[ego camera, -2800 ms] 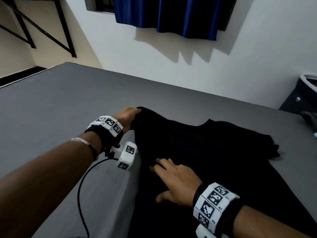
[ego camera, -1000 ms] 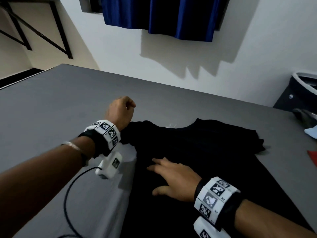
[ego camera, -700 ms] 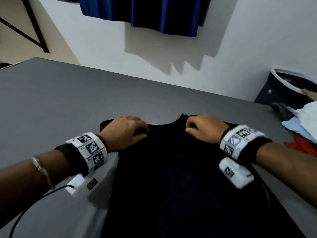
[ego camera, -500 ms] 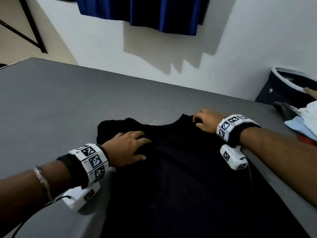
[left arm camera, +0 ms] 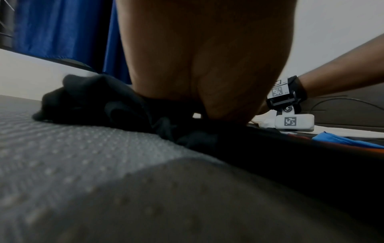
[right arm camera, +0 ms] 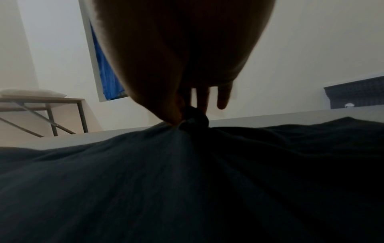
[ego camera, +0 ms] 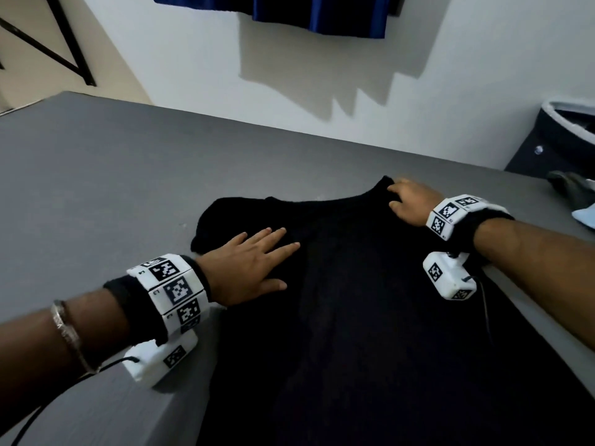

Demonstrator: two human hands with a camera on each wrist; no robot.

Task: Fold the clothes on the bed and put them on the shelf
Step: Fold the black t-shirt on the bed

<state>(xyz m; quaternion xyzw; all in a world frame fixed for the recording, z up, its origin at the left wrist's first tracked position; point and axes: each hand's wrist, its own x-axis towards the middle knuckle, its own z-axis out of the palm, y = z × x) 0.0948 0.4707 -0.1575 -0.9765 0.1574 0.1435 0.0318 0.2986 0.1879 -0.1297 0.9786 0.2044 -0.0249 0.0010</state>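
- R hand [ego camera: 410,202] pinching far right corner of black shirt [ego camera: 370,317]; in R wrist view a small bunch of fabric caught btwn thumb & fingers [right arm camera: 202,102], other fingers loose.
- L hand [ego camera: 248,268] flat, fingers spread & straight, palm pressing left upper part of shirt; no pinch there.
- Left sleeve area bunched in a rumpled lump [left arm camera: 87,98] just beyond L hand, not smoothed.
- Shirt lying on grey bed [ego camera: 112,188], near edge, collar end away from wearer, lower part running out of frame toward wearer.
- Judged stage: spreading/flattening, prob. prep for 1st fold. No crease or doubled-over panel visible, though black cloth hides detail.
- Still to do, judged: tidy left sleeve, fold sides in, fold lengthwise, carry to shelf.
- More clothes [ego camera: 584,215] at right edge of bed, pale blue piece visible, unfolded as far as can tell; blue & red bits [left arm camera: 343,141] also in L wrist view.
- Dark basket [ego camera: 553,146] beyond right end of bed.
- Metal-frame shelf [right arm camera: 47,102] against wall in R wrist view, pale bundle on top; whether folded clothes, can't tell.
- Overall: early; first garment not yet folded.
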